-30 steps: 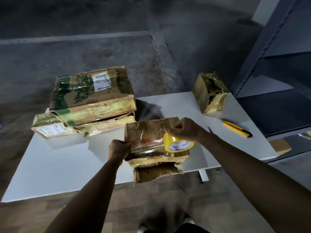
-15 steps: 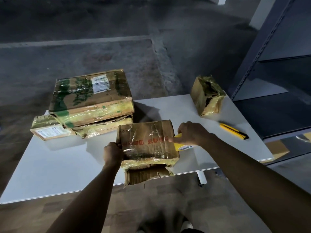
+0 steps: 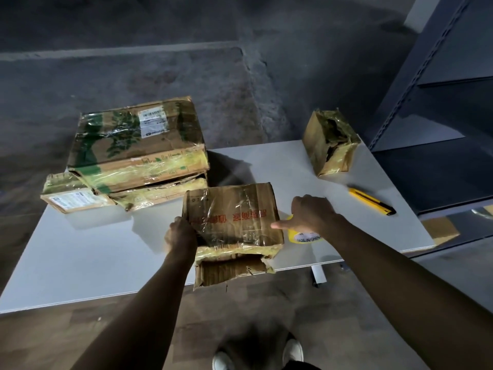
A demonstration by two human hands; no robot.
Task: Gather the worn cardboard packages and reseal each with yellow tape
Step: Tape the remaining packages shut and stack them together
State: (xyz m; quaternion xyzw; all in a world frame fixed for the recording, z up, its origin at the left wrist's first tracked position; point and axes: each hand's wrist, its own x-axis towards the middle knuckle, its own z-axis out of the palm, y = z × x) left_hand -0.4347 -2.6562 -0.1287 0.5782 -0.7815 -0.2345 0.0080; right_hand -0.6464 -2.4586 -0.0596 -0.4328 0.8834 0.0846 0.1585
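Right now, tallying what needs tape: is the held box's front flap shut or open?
Open: the torn front flap hangs down loose below the held box.

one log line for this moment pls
step: resealing box | left hand: grips box left edge | right hand: holds tape roll at box right side | knife: on table

Dim, uneven light from the left picks out the white table (image 3: 80, 249), the brightest surface, as the concrete floor (image 3: 133, 76) beyond sinks into murk. The stacked boxes (image 3: 138, 145) throw a hard shadow rightward. Glare streaks the taped package (image 3: 234, 209); the yellow tape roll (image 3: 306, 236) sits shaded under the right hand (image 3: 312, 214). Wide-angle distortion bows the table's edges.
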